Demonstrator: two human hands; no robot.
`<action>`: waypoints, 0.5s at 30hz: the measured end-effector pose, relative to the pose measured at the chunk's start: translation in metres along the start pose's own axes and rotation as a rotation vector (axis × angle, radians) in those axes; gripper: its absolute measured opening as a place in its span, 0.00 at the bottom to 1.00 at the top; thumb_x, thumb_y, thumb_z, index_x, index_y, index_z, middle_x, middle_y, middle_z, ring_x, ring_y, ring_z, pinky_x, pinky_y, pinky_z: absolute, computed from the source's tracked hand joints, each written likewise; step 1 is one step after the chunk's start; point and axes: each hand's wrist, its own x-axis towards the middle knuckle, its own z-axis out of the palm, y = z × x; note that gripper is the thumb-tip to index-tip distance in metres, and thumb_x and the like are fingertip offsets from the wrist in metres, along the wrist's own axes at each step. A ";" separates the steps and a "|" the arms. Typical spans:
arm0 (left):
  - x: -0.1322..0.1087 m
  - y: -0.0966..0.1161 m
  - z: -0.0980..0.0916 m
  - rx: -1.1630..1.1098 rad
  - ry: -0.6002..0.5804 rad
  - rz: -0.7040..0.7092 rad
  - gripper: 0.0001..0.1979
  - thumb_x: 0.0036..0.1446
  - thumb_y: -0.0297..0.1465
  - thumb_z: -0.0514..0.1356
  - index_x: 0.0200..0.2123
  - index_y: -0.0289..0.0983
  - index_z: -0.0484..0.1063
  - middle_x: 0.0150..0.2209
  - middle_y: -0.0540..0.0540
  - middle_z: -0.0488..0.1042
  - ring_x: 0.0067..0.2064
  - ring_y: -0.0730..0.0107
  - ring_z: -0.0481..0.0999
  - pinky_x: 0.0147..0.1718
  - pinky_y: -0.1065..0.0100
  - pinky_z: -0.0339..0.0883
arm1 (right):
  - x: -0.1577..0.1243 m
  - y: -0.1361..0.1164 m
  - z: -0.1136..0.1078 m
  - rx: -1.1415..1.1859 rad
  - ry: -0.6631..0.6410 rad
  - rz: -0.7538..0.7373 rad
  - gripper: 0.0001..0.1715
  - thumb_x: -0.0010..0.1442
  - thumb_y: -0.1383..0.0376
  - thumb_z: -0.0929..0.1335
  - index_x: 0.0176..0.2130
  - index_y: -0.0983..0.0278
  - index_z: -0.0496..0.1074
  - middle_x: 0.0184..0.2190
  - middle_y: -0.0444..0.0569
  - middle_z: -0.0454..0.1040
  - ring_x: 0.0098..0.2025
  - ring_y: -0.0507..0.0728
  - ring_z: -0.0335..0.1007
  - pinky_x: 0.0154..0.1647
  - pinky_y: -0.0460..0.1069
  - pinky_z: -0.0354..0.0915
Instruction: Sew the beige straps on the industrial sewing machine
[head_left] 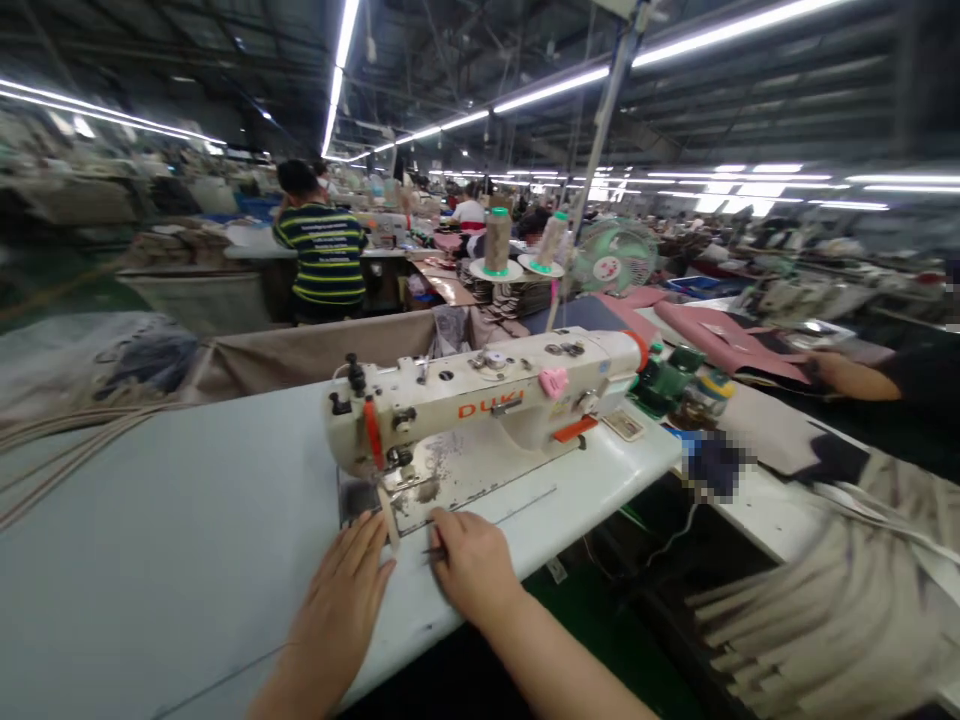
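A white sewing machine [480, 400] with orange lettering stands on a pale table. A narrow beige strip [389, 514] runs from under its presser foot toward me. My left hand [346, 580] lies flat with its fingers stretched out, along the left side of the strip and touching it by the thumb and forefinger. To the right of the strip, my right hand [474, 565] is closed at the front edge of the machine bed. A thin dark pointed tool [433, 552] sticks out from its fingers; most of it is hidden in the hand.
Long beige strips [82, 440] lie at the table's left, and a bundle of strips [832, 590] hangs at the right. Two thread cones [497, 242] stand behind the machine. A fan [615, 255] and pink pieces [720, 335] are beyond. A co-worker's arm [855, 378] reaches in from the right.
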 end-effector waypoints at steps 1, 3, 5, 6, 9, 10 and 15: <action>0.002 0.003 -0.003 0.000 -0.014 -0.018 0.29 0.71 0.37 0.52 0.72 0.36 0.53 0.65 0.37 0.70 0.66 0.54 0.70 0.67 0.50 0.62 | -0.001 0.004 0.002 0.014 0.029 -0.007 0.15 0.60 0.71 0.65 0.48 0.62 0.72 0.34 0.48 0.79 0.37 0.58 0.74 0.39 0.50 0.65; 0.006 0.007 -0.007 0.004 -0.037 -0.050 0.27 0.71 0.34 0.53 0.70 0.36 0.56 0.65 0.38 0.71 0.67 0.56 0.69 0.67 0.51 0.63 | -0.001 0.010 0.005 0.039 0.094 -0.043 0.16 0.61 0.72 0.64 0.47 0.63 0.73 0.35 0.49 0.79 0.37 0.58 0.74 0.40 0.50 0.65; 0.011 0.009 -0.010 0.016 -0.084 -0.086 0.26 0.70 0.34 0.53 0.69 0.35 0.60 0.65 0.39 0.70 0.68 0.56 0.68 0.67 0.51 0.64 | -0.001 0.014 0.009 0.046 0.149 -0.094 0.16 0.62 0.72 0.64 0.48 0.63 0.73 0.35 0.49 0.79 0.37 0.58 0.73 0.40 0.50 0.64; 0.014 0.009 -0.012 0.020 -0.113 -0.102 0.25 0.70 0.33 0.54 0.68 0.34 0.61 0.66 0.38 0.70 0.68 0.55 0.67 0.67 0.51 0.63 | -0.001 0.015 0.010 0.046 0.167 -0.116 0.17 0.62 0.72 0.63 0.49 0.63 0.73 0.35 0.49 0.79 0.37 0.58 0.73 0.40 0.50 0.64; 0.021 0.009 -0.015 0.030 -0.183 -0.138 0.25 0.70 0.33 0.55 0.66 0.31 0.62 0.67 0.37 0.68 0.69 0.55 0.65 0.68 0.50 0.61 | -0.001 0.017 0.013 0.030 0.183 -0.150 0.19 0.60 0.73 0.63 0.49 0.64 0.73 0.35 0.49 0.79 0.36 0.58 0.73 0.39 0.50 0.64; 0.023 0.009 -0.016 0.029 -0.198 -0.149 0.25 0.70 0.33 0.55 0.66 0.31 0.62 0.67 0.37 0.68 0.69 0.55 0.65 0.68 0.49 0.61 | -0.001 0.017 0.014 0.022 0.181 -0.156 0.19 0.59 0.73 0.63 0.49 0.64 0.73 0.34 0.49 0.79 0.35 0.58 0.73 0.39 0.50 0.64; 0.033 0.001 -0.016 -0.028 -0.216 -0.184 0.23 0.71 0.34 0.52 0.66 0.35 0.63 0.66 0.38 0.69 0.70 0.55 0.64 0.69 0.49 0.58 | -0.001 0.019 0.013 -0.009 0.157 -0.154 0.19 0.59 0.72 0.64 0.49 0.64 0.72 0.35 0.49 0.80 0.35 0.58 0.74 0.38 0.50 0.65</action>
